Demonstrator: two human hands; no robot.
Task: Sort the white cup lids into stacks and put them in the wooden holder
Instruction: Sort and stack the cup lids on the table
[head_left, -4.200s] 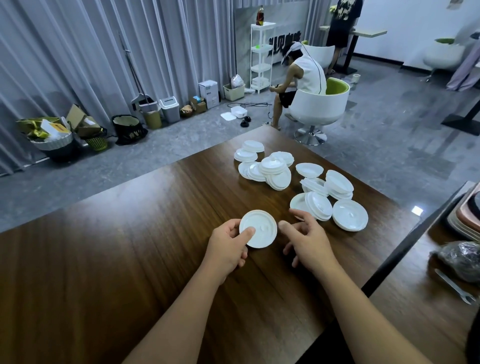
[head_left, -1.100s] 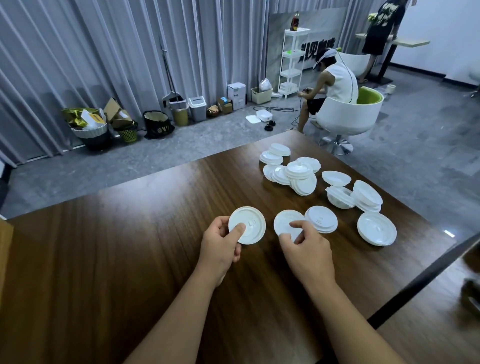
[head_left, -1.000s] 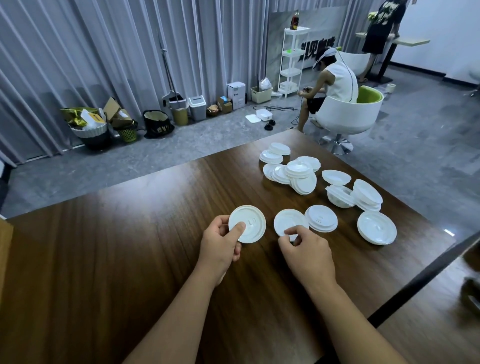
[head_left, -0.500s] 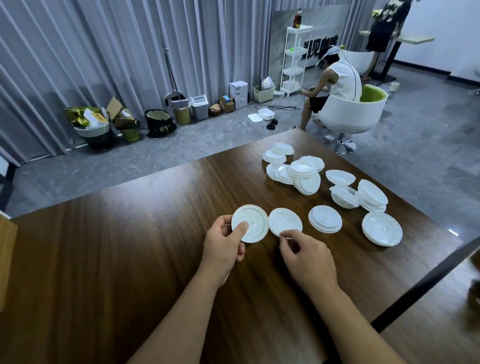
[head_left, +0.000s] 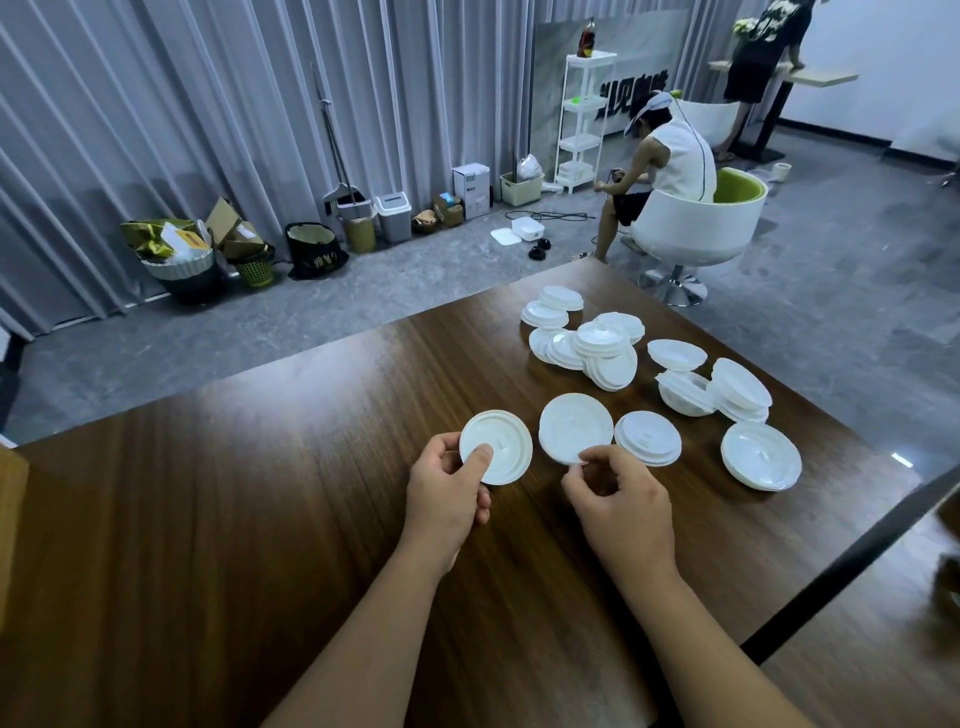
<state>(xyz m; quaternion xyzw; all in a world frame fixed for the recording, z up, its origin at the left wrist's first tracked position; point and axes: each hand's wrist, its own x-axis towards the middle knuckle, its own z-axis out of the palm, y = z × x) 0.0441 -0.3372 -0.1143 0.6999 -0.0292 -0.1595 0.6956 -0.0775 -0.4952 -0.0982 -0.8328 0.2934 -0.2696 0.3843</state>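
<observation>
Most of the job remains: across the worktop (head_left: 260, 519) the loose lids (head_left: 608, 348) lie scattered, unstacked, with no wooden holder in sight. My left hand (head_left: 447, 493) grips one lid (head_left: 496, 447); my right hand (head_left: 618, 499) pinches another lid (head_left: 575, 427) by its rim.

Dark wooden table (head_left: 260, 519) with a glossy, polished grain that reflects light. Matt white plastic cup lids (head_left: 597, 345), smooth with ridged rims. Grey cloth curtains (head_left: 208, 104) in soft folds. Grey stone-look floor (head_left: 831, 270), faintly shiny. Glossy white swivel chair (head_left: 696, 228) on a chrome metal base.
</observation>
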